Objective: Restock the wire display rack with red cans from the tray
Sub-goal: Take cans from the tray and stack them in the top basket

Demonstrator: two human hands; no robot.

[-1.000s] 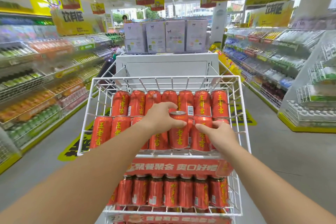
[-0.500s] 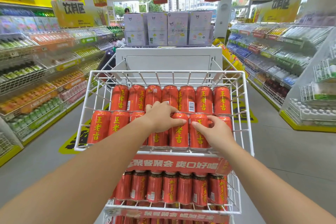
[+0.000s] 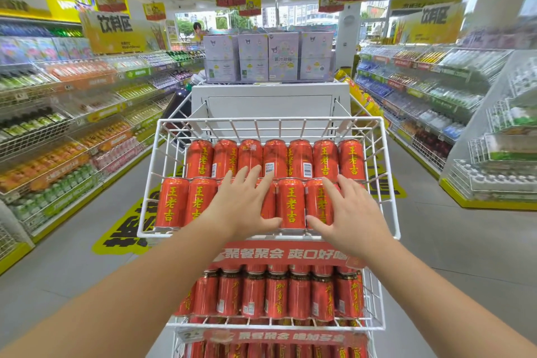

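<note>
The white wire display rack (image 3: pixel 386 171) stands right in front of me. Its top basket holds two rows of upright red cans (image 3: pixel 290 203) with yellow characters. My left hand (image 3: pixel 247 200) lies flat against the front-row cans left of centre, fingers spread. My right hand (image 3: pixel 348 212) rests the same way on the cans right of centre, fingers apart. Neither hand grips a can. A lower shelf carries another row of red cans (image 3: pixel 276 296) behind a red banner (image 3: pixel 284 253). No tray is in view.
A white cabinet (image 3: pixel 270 102) topped with pale lilac boxes (image 3: pixel 267 58) stands behind the rack. Drink shelves line the left aisle (image 3: pixel 58 131) and the right aisle (image 3: pixel 436 102). A wire rack (image 3: pixel 499 154) stands at far right. Grey floor runs either side.
Both hands have let go of the front-row cans they were pressing together and now lie flat with fingers spread. The view has shifted slightly closer and upward.
</note>
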